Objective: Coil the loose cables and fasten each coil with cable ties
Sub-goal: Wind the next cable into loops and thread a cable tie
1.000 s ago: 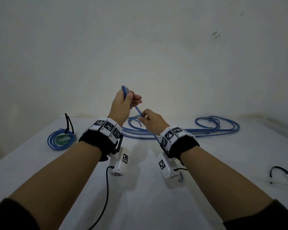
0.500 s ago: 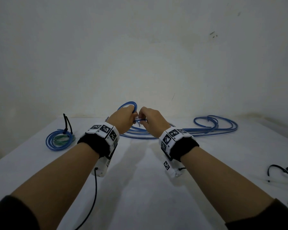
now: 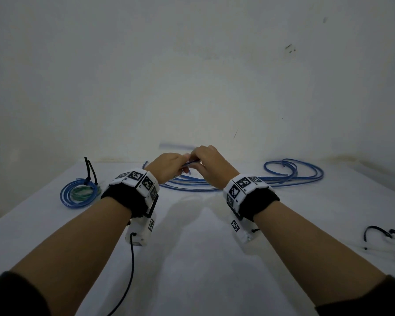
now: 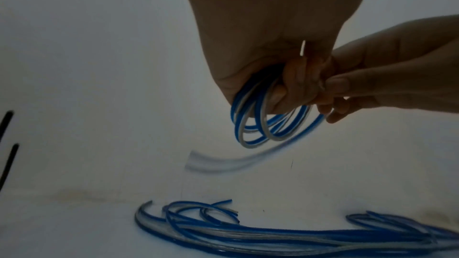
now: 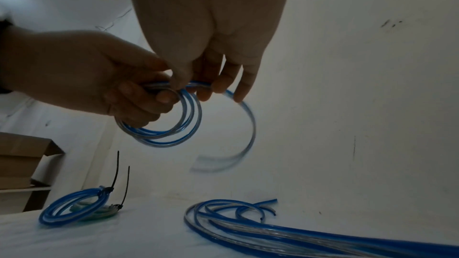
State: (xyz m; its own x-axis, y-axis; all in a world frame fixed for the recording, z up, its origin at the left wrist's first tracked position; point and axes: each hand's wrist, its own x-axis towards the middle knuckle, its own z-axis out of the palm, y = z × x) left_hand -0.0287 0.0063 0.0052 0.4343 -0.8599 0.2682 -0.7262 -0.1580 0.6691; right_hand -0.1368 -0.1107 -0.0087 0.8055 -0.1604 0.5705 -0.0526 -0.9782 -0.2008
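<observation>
head view: left hand (image 3: 169,166) and right hand (image 3: 211,165) meet above the white tabletop (image 3: 192,258); tied coil (image 3: 80,193) far left.
left wrist view: left grip curled round a small blue cable coil (image 4: 268,123).
right wrist view: right fingers (image 5: 223,83) pinch its top; loose cables (image 5: 273,231) lie below.

Bare table (image 3: 192,258) before the hands; loose cables (image 3: 283,176) beyond, tied coil (image 3: 78,195) left, cable ties (image 3: 383,233) right.
</observation>
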